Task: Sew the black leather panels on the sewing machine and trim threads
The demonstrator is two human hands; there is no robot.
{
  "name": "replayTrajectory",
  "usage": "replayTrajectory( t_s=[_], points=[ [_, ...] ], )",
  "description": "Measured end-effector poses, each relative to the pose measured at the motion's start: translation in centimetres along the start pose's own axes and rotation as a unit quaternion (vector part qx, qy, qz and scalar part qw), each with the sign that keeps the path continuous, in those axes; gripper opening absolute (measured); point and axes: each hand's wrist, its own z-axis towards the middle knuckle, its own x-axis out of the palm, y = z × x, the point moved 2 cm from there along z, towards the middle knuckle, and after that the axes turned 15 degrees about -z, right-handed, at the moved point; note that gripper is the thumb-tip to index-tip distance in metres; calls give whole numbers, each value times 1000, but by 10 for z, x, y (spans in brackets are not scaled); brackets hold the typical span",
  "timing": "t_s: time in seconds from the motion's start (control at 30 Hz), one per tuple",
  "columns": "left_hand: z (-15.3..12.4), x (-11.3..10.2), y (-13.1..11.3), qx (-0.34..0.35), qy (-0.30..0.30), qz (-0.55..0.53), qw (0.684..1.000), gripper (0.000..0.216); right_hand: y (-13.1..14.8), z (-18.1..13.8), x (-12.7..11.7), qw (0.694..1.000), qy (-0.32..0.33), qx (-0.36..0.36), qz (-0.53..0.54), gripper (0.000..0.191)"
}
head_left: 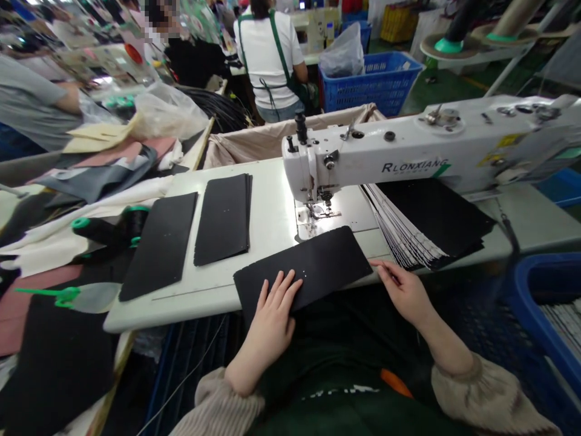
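A black panel (318,260) with small punched holes lies slantwise at the front edge of the sewing machine table, just before the needle area. My left hand (275,309) rests on its left part, fingers stretched out flat. At the panel's right corner, my right hand (403,290) is closed in a pinch; a small dark thing shows between the fingers, too little to name. Above the panel stands the white sewing machine (363,151), its presser foot (320,209) lit by a lamp. Whether the panel reaches under the foot, I cannot tell.
Two stacks of black panels, a nearer one (158,248) and another (224,218), lie left. White-edged black pieces (431,218) are fanned out under the machine arm. Thread cones (102,230) and a clear bottle (95,297) stand left. A blue basket (526,272) is at right; a person (272,60) sits ahead.
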Motion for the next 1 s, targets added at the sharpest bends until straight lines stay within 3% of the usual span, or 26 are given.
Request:
replayTrajectory(
  t_s=[0.13,0.3,0.4,0.47,0.8,1.0],
  points=[
    [44,8,-28,25,-50,-33,998,61,-15,-16,-6,997,-22,67,-5,31],
    [101,36,-78,95,-25,-97,990,58,-30,-32,-4,987,1,126,-98,32],
    [122,52,-92,114,-13,-83,990,27,-31,-36,-4,983,5,110,-143,28],
    [127,59,-94,120,-8,-66,991,11,-29,-37,-5,982,12,90,-164,24],
    [117,66,-90,92,-39,-132,986,16,-17,-32,-2,979,33,6,-200,19],
    [116,66,-89,85,-38,-169,981,14,-12,-25,3,975,30,11,-222,20]
  ],
)
